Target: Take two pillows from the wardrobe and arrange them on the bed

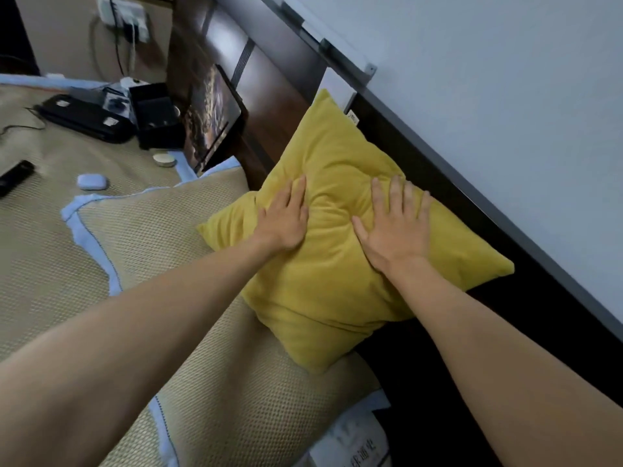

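Two bare forearms are seen entering from the lower edge of the head view. No sleeves, watch, rings or bracelets are visible up to the frame edge. The left hand (pixel 283 219) and right hand (pixel 394 224) are uncovered; nails appear short and unpainted, though detail is blurred.

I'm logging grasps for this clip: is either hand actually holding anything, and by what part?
Nothing is gripped. The left hand and right hand lie flat, fingers spread, pressing on the middle of the yellow pillow.
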`<state>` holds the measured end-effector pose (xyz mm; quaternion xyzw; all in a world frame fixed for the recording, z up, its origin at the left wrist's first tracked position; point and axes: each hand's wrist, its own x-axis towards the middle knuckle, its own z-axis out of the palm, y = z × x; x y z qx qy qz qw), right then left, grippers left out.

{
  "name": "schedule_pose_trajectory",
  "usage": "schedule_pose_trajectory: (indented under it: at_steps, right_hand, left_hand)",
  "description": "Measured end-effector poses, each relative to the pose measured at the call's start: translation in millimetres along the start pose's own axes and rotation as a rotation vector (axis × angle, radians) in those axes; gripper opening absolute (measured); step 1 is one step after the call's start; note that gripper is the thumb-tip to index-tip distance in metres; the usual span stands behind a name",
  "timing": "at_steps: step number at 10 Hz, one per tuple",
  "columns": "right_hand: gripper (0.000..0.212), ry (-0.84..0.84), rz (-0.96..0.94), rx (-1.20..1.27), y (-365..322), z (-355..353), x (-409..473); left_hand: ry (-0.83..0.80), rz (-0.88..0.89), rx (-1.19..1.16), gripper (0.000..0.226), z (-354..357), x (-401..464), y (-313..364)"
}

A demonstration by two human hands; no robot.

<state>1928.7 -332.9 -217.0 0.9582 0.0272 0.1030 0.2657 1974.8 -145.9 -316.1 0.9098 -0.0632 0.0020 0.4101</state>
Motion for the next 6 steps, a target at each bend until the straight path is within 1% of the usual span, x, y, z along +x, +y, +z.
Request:
schedule_pose_trajectory:
  at_steps: [1, 2, 3, 4, 5, 6]
  right_hand:
    - [0.082, 0.11, -0.064, 0.106, -24, -20, 4]
    - [0.08, 0.023, -0.202, 0.021, -18, -14, -16]
    - [0.08, -0.175, -0.178, -0.063, -15, -15, -23]
    - [0.079, -0.087, -0.184, 0.134, -42, -51, -31]
    - [0.074, -0.047, -0.261, 0.27, -59, -92, -64]
    - [0.074, -0.236, -0.225, 0.432, -58, -127, -102]
  left_hand:
    - [-0.049, -0.059, 0.036, 0.062, -16, 5, -9]
    - [0.015, -0.01, 0.159, 0.062, -32, -15, -12]
    - [-0.275, 0.003, 0.156, 0.07, -37, -46, -5]
    - [-0.204, 0.095, 0.204, 0.067, -67, -64, 2]
    - [-0.209, 0.113, 0.284, 0.065, -115, -87, 13]
    - [-0.257, 0.143, 0.35, 0.062, -165, -119, 18]
